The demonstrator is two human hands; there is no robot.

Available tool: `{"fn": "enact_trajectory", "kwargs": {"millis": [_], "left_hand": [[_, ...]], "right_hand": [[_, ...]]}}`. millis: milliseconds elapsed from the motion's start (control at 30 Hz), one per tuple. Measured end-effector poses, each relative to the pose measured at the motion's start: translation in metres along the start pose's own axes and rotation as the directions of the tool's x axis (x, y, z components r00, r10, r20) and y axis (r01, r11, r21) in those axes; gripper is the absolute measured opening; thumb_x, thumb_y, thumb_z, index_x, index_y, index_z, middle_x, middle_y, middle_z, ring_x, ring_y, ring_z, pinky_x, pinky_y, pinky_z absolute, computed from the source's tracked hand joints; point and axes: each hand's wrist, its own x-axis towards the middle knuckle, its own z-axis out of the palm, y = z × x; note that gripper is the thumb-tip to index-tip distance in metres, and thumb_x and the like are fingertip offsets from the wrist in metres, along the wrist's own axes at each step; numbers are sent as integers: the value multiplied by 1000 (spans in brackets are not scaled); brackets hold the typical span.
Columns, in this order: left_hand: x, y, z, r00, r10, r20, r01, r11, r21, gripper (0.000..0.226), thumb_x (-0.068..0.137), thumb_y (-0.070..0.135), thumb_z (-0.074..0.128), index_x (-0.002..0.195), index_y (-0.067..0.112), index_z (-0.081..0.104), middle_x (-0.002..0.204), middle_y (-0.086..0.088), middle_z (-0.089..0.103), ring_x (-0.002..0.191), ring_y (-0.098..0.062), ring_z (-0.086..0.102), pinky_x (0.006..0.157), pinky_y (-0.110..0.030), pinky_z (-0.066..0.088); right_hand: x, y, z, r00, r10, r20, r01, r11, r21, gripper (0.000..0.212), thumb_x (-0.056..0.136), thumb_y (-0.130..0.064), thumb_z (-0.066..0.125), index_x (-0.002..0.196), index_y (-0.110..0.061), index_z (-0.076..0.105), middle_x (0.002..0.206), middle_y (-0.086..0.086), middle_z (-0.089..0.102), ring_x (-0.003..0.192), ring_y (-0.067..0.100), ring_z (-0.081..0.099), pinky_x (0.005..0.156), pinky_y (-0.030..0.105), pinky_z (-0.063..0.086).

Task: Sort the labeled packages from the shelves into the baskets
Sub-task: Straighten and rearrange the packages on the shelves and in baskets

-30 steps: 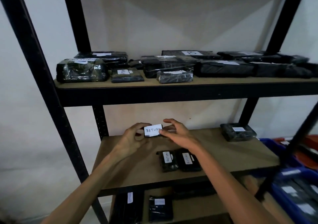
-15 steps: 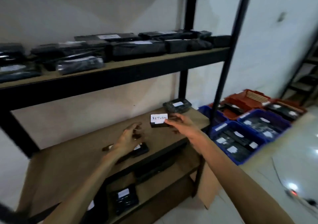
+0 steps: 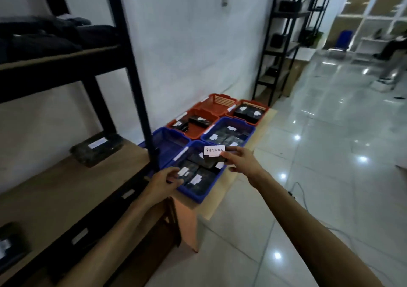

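Note:
My right hand (image 3: 240, 160) pinches a small black package with a white label reading RETURN (image 3: 214, 154) and holds it in the air over the nearest blue basket (image 3: 199, 195), which holds several labeled black packages. My left hand (image 3: 164, 179) hangs with loosely curled fingers at that basket's near left corner and holds nothing. On the middle shelf (image 3: 66, 189) to the left lies one black labeled package (image 3: 97, 149). More dark packages sit on the upper shelf (image 3: 55, 59), blurred.
Several blue and orange baskets stand in two rows on a low wooden platform (image 3: 222, 198) right of the shelf unit; the far orange basket (image 3: 217, 103) looks bare. A black shelf post (image 3: 141, 101) rises beside the baskets. Another black rack (image 3: 284, 39) stands farther along the wall.
The view has swung right from the shelves to the baskets. My right hand carried the RETURN package off the shelf and out over the blue basket; my left hand let go and trails behind.

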Motion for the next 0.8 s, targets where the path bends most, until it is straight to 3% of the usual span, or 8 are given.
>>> {"fn": "enact_trajectory", "kwargs": {"millis": [100,200,367,533,700,800], "left_hand": [[44,15,44,999,-5,42,6,1000,-31,36,84,17,78,116,23,63,98,3,68,78,-1,63,73,-14,48],[86,23,79,993,-24,113,30,998,-50,40,86,21,76,123,21,62,107,3,68,90,-4,65,74,-14,51],[164,27,124,979,-45,198,61,995,-77,44,87,29,75,127,24,58,114,3,66,101,-11,66,90,-38,58],[263,31,168,975,-52,218,67,996,-66,44,88,23,73,129,20,57,113,1,63,99,-11,63,85,-23,51],[371,20,208,974,-79,212,93,994,-53,41,92,16,69,130,10,58,120,-3,61,107,-17,61,93,-27,49],[425,8,231,965,-74,252,78,997,-8,34,90,15,68,121,27,60,124,-8,60,115,-25,60,99,-38,50]], "right_hand": [[28,14,-55,997,39,-74,-39,999,-3,27,92,-22,68,118,-15,63,105,9,71,84,15,63,74,32,51],[61,24,-96,994,66,-93,-67,998,-12,33,93,-23,66,124,-15,63,106,6,71,85,14,63,75,31,52],[127,35,-142,985,102,-138,-107,994,-29,32,95,-19,63,126,-13,60,101,3,70,86,15,61,72,30,52],[222,41,-174,984,121,-134,-141,979,-150,32,96,-17,60,128,-10,55,109,10,67,88,16,58,73,30,52],[344,44,-188,986,143,-86,-163,936,-312,31,98,-13,57,128,-7,54,116,7,64,93,18,58,80,38,55],[413,51,-195,988,145,-53,-154,884,-441,27,97,-6,54,124,-6,57,105,6,63,79,19,55,73,40,51]]}}
